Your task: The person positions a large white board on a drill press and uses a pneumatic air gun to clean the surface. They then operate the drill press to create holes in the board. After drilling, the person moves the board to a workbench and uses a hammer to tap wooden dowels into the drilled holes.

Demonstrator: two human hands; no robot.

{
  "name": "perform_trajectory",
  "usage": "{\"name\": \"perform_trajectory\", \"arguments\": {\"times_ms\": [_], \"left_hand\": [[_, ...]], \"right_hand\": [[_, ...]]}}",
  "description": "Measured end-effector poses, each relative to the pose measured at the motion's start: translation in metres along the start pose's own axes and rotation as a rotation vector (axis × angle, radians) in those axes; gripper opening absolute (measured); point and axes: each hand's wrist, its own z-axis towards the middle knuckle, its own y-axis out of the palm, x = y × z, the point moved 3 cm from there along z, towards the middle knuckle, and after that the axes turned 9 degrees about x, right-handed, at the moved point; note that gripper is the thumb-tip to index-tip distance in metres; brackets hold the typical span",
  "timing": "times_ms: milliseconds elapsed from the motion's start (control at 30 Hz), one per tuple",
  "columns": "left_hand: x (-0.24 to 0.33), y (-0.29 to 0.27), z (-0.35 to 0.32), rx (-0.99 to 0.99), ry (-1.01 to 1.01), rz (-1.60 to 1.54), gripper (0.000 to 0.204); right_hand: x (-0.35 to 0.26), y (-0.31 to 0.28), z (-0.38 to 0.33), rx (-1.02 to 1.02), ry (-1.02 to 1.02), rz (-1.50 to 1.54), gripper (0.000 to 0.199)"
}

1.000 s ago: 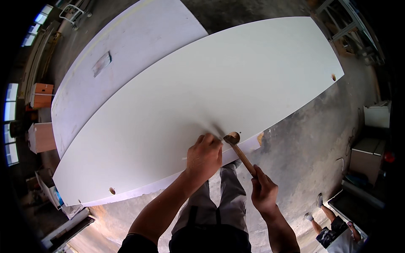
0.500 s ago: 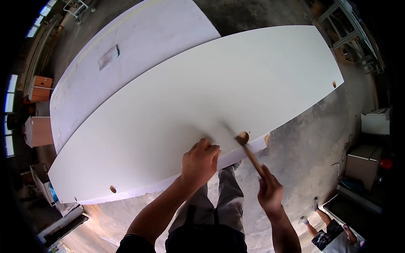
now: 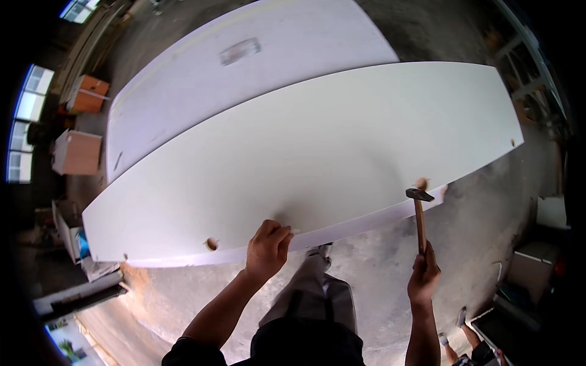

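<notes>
A long white panel (image 3: 342, 128) lies across in front of me, with round holes near its front edge. My right hand (image 3: 423, 277) grips a hammer (image 3: 420, 213) by its wooden handle. The hammer's dark head is up by the right-hand hole (image 3: 422, 182), partly covering it from view; whether it touches the panel I cannot tell. Over the panel's front edge, my left hand (image 3: 267, 247) is closed in a pinch. A small whitish piece (image 3: 295, 232) pokes out from its fingertips, too small to name. Left of that hand is another hole (image 3: 212, 244).
Behind the panel lies a larger pale board (image 3: 183, 91) with a blurred patch on it. Cardboard-brown boxes (image 3: 78, 152) stand on the left. At lower right a person's legs (image 3: 467, 335) show, near a dark cart-like frame. Concrete floor (image 3: 366, 256) runs along the panel's front.
My view has shifted, so the panel sits differently in it. The hammer has swung from slanted to nearly upright, and my hands are farther apart. A whitish piece now shows at my left fingertips.
</notes>
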Motion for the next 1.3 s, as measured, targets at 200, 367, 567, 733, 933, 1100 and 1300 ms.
{"name": "perform_trajectory", "arguments": {"times_ms": [200,367,567,733,933,1100,1300], "left_hand": [[-0.074,-0.103,-0.045,0.150,-0.106,0.210,0.007],[-0.112,-0.129,-0.054,0.125,0.007,0.309,0.005],[-0.127,-0.133,-0.053,0.081,0.087,0.211,0.006],[-0.137,-0.131,-0.054,0.121,0.140,0.140,0.006],[-0.141,-0.133,-0.051,0.102,0.169,0.097,0.004],[-0.142,-0.136,-0.050,0.068,0.183,0.112,0.003],[-0.145,-0.134,-0.050,0.084,0.205,0.127,0.005]], "right_hand": [[-0.035,0.075,-0.090,-0.211,-0.025,0.228,0.032],[-0.092,0.132,-0.146,-0.355,-0.135,0.308,0.037],[-0.141,0.164,-0.183,-0.396,-0.110,0.280,0.045],[-0.172,0.192,-0.204,-0.354,-0.168,0.244,0.041],[-0.196,0.206,-0.222,-0.309,-0.140,0.149,0.039],[-0.203,0.207,-0.229,-0.285,-0.126,0.065,0.038],[-0.236,0.181,-0.228,-0.102,-0.241,0.243,0.038]]}}
